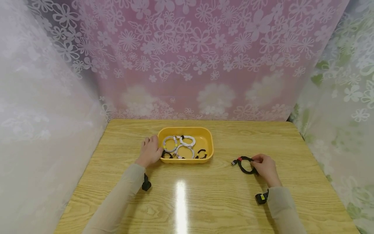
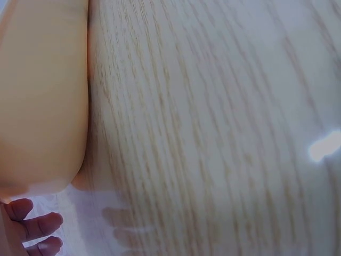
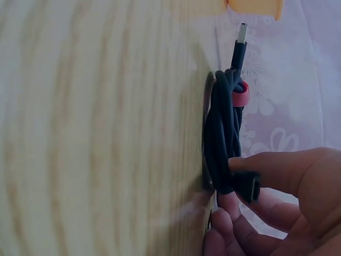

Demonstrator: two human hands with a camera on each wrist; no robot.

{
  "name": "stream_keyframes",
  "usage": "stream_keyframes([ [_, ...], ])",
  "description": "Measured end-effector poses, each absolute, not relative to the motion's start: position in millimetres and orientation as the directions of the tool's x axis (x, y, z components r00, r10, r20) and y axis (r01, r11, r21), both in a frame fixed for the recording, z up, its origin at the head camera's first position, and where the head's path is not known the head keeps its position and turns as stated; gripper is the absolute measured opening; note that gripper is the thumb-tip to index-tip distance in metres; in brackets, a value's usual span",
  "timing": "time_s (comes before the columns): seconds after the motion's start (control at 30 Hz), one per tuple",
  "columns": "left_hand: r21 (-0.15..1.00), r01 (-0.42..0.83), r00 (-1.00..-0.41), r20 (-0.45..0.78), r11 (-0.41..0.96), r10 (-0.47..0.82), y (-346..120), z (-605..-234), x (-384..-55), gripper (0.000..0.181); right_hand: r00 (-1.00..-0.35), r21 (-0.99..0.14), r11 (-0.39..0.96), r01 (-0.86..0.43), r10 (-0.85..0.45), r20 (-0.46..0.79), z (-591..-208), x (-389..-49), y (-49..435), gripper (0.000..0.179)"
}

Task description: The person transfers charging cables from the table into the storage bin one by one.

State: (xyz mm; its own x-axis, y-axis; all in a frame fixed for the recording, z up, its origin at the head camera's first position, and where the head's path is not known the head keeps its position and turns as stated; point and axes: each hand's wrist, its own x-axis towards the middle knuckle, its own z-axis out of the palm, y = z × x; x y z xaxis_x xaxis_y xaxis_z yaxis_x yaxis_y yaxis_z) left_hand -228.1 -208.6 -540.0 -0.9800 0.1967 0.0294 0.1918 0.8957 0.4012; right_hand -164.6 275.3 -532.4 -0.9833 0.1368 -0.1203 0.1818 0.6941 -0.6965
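Note:
My right hand (image 1: 266, 167) pinches a coiled black USB cable (image 1: 244, 173) at its right side, low over the wooden table. In the right wrist view the thumb presses the coil (image 3: 224, 128) near a black connector end, with a red strap around it and a metal USB plug pointing up. At the left end of the yellow bin (image 1: 187, 161), my left hand (image 1: 150, 152) rests against the outer wall, thumb near the front corner. Its loosely bent fingers (image 2: 42, 226) show at the lower left of the left wrist view.
Inside the bin lie several coiled cables: white ones (image 1: 191, 141), a small black coil (image 1: 167, 156) at the left and another black coil (image 1: 201, 152) at the right. Floral curtains (image 1: 187, 65) hang behind and beside the wooden table (image 1: 216, 201).

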Motion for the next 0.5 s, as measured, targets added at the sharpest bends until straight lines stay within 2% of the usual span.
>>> stream_keyframes([
  [0.5, 0.381, 0.196, -0.98, 0.046, 0.904, 0.194, -208, -538, -227, 0.014, -0.968, -0.658, 0.71, 0.251, 0.18, -0.175, -528, -154, 275, 0.024],
])
